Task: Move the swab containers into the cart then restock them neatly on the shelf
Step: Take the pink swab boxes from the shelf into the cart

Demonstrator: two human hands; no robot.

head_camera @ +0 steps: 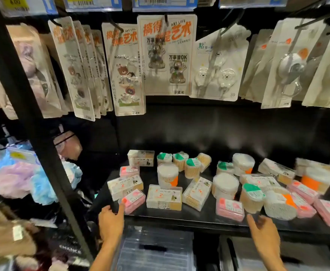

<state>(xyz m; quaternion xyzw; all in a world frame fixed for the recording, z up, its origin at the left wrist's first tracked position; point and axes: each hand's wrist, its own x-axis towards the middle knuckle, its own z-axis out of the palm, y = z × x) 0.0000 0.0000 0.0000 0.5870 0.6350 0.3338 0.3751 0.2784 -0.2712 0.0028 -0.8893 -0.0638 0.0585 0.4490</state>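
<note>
Swab containers loose on black shelf (179, 217); both hands at front edge, nothing held.

L hand (110, 219) at front-left corner of shelf, fingers loosely spread, index tip touching pink flat box (133, 200); no grip closed on it. R hand (262, 229) open, fingers apart, just below round tub w/ green lid (251, 195), not touching. Remaining stock scattered, unaligned: clear rect. boxes (164, 196), white round tubs (167, 175), more pink boxes toward R side. Hook packs (167, 53) hanging on pegs above. Bath puffs (13, 178) in bay to L. Cart not visible.
</note>
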